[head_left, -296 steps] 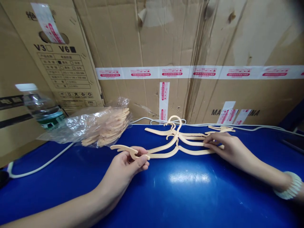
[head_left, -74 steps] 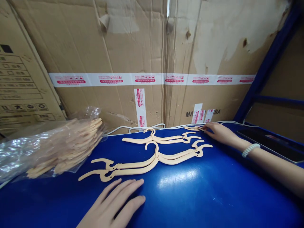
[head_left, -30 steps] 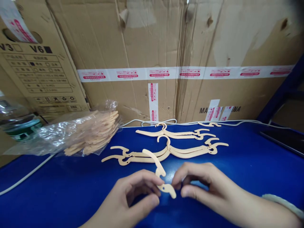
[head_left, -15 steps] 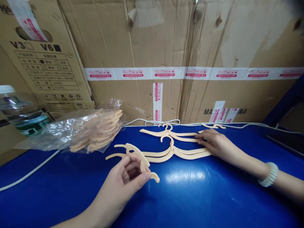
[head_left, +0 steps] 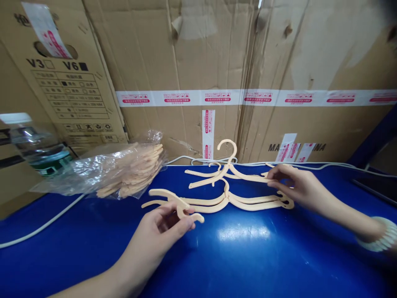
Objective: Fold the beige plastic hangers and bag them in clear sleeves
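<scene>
My left hand [head_left: 163, 225] pinches a short cream plastic hanger piece [head_left: 173, 200] just above the blue table [head_left: 248, 256]. My right hand [head_left: 296, 186] grips the right end of a cream hanger [head_left: 231, 167] and holds it tilted up off the table, hook pointing upward. In front of it a stack of assembled cream hangers [head_left: 235, 202] lies flat on the table between the two hands. Another hanger lies flat behind the lifted one.
A clear plastic bag of hanger pieces [head_left: 124, 169] lies at the left, beside a water bottle [head_left: 40, 147]. Taped cardboard boxes [head_left: 217, 74] wall off the back. A white cable [head_left: 40, 225] runs along the table's rear and left edge. A bead bracelet [head_left: 380, 240] is on my right wrist.
My right hand has closed on the rear hanger and raised it off the table. My left hand has turned its piece flatter and moved it slightly up.
</scene>
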`<state>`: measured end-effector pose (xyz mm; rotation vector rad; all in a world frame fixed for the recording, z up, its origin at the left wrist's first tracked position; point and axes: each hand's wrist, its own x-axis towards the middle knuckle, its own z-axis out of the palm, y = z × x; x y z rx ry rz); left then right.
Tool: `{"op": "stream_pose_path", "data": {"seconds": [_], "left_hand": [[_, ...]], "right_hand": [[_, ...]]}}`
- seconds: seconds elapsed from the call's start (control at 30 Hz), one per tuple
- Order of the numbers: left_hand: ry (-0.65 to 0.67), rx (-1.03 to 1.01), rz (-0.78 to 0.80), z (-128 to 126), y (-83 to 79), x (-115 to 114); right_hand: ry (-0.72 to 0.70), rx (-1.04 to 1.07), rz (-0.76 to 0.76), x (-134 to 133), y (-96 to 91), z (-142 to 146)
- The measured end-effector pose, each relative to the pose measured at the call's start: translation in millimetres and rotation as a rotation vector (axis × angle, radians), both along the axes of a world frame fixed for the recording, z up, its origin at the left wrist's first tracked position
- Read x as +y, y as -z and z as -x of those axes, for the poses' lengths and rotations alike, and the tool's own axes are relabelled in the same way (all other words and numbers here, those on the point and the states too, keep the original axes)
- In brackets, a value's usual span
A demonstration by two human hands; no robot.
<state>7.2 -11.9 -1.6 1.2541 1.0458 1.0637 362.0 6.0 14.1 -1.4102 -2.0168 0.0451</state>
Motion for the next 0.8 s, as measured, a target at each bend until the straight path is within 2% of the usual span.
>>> {"op": "stream_pose_path", "data": {"seconds": [0.13, 0.33, 0.53, 0.7, 0.8], "left_hand": [[-0.048, 0.015, -0.052, 7.8, -6.1, 7.3], [-0.017, -0.102, -0.066, 15.0, -10.3, 20.5], [0.058, -0.29, 0.072, 12.5, -13.2, 19.9], [0.107, -0.319, 0.163, 9.9, -17.2, 15.4], [0.119, -0.339, 0.173, 9.6, -18.4, 14.7]], "right_hand": [[-0.04, 0.014, 0.016, 0.2, -6.0, -9.1], [-0.136, 0.026, 0.019, -1.9, -8.1, -9.7], [-0.162, 0.039, 0.004, -4.7, -6.9, -7.3], [-0.161, 0.018, -0.034, -2.6, -3.0, -10.4], [-0.206, 0.025, -0.038, -2.0, -1.3, -11.5]]}}
